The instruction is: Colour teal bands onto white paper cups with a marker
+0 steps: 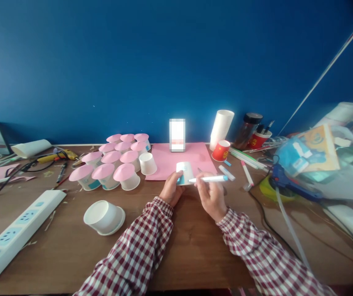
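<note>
My left hand point(171, 190) is closed around a small white paper cup point(185, 172), held upside down over the near edge of a pink paper sheet point(181, 159). My right hand point(211, 194) pinches a white pen with a blue end point(208, 179), its tip touching the cup's side. Both sleeves are red and white check.
Several pink-topped inverted cups point(114, 162) cluster at the left, with a plain cup point(148, 163) beside them and another point(104, 217) nearer me. A power strip point(16, 232) lies far left. A cup stack point(221, 128), red cup point(221, 150), blue glue gun point(290, 183) and bags sit right.
</note>
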Motion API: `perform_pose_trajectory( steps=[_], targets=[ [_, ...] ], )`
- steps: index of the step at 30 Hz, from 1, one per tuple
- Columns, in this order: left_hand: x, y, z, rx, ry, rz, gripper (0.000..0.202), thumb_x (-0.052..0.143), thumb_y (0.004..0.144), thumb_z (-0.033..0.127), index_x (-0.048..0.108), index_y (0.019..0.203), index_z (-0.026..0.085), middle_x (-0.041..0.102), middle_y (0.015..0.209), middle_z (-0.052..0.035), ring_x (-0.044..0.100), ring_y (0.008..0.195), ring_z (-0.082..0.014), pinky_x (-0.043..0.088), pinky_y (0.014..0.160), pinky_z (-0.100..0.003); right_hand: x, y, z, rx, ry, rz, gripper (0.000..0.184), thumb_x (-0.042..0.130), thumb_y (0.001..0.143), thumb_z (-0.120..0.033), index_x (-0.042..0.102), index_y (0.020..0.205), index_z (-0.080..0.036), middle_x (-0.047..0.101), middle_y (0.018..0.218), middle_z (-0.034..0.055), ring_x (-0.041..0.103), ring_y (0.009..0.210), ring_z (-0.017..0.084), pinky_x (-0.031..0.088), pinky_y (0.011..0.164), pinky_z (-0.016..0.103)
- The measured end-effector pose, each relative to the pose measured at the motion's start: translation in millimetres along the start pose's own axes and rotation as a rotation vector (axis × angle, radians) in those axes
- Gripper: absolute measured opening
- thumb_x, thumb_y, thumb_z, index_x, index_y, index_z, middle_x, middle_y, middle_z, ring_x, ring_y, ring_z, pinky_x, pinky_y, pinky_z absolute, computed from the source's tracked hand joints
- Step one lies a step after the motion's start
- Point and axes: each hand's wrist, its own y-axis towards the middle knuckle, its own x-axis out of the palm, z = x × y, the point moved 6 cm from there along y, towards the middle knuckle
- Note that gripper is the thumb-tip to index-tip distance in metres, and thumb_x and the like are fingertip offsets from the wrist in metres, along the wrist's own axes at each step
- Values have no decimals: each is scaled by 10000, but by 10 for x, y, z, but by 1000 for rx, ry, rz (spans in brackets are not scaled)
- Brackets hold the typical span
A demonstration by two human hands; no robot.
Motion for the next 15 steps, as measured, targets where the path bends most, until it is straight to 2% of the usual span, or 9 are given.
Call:
perform_pose_trajectory(
  steps=[15],
  targets=[
    [-1, 4, 6, 5, -2, 2, 264, 617, 800, 282, 626, 962, 74, 681, 925, -118, 635, 898, -220, 485, 830, -339, 12, -10, -4, -55, -72, -2, 127, 439, 937, -213, 522, 845, -184, 596, 759, 41, 558, 661, 160, 448, 644, 281]
  ],
)
